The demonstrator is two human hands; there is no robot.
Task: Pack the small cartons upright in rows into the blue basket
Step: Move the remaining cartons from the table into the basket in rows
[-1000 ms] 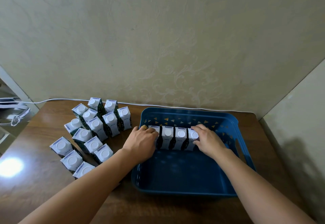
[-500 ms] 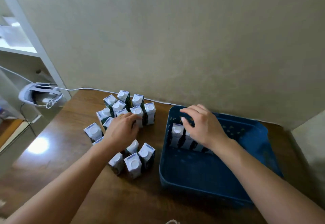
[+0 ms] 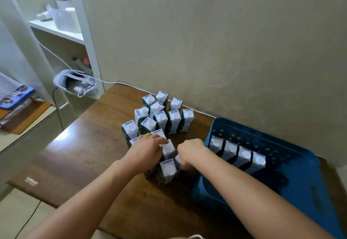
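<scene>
We are early in the packing. Four small cartons [image 3: 237,152] stand upright in one row inside the blue basket [image 3: 293,188], along its far wall; the rest of the basket floor in front of them shows bare, so we judge there is room for several more rows.

Most of the work is left: a cluster of unpacked cartons [image 3: 161,116] stands upright on the wooden counter [image 3: 90,145], just left of the basket, a dozen or so as far as we can count, since our hands hide a few.

Both hands are over the near end of that cluster. Our left hand [image 3: 148,149] lies on top of the cartons with fingers curled over one, apparently grasping it. Our right hand [image 3: 190,150] is curled down between the cluster and the basket wall; whether its grip has closed on a carton we cannot tell, because the back of the hand hides the fingers.
</scene>
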